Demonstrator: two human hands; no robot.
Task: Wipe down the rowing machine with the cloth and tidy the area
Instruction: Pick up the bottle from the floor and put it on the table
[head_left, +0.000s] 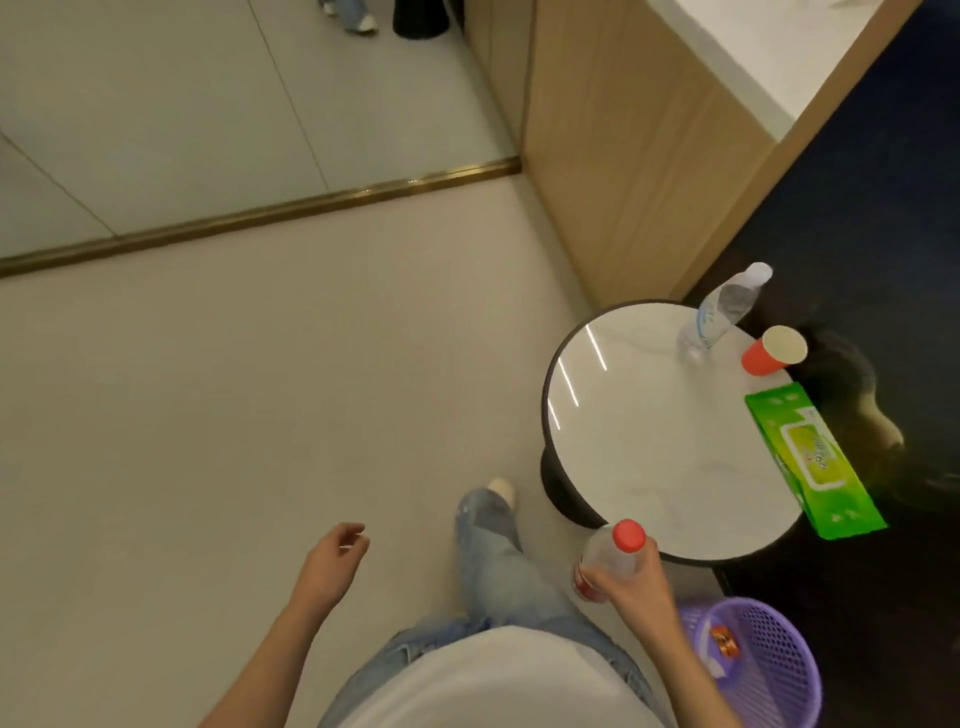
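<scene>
My right hand (631, 584) grips a clear plastic bottle with a red cap (610, 553), held just off the near edge of the round white table (639, 431). My left hand (335, 558) hangs over the floor with loosely curled fingers and holds nothing. On the table stand a clear water bottle with a white cap (719, 312) and a red paper cup (774, 349). A green pack of wet wipes (815, 460) lies along the table's right edge. No rowing machine or cloth is in view.
A purple mesh waste basket (769, 670) with some litter inside stands on the floor below my right hand. A wooden cabinet (623, 145) rises behind the table, beside a dark wall panel (883, 234). A mirror with a brass strip (260, 210) lines the far floor.
</scene>
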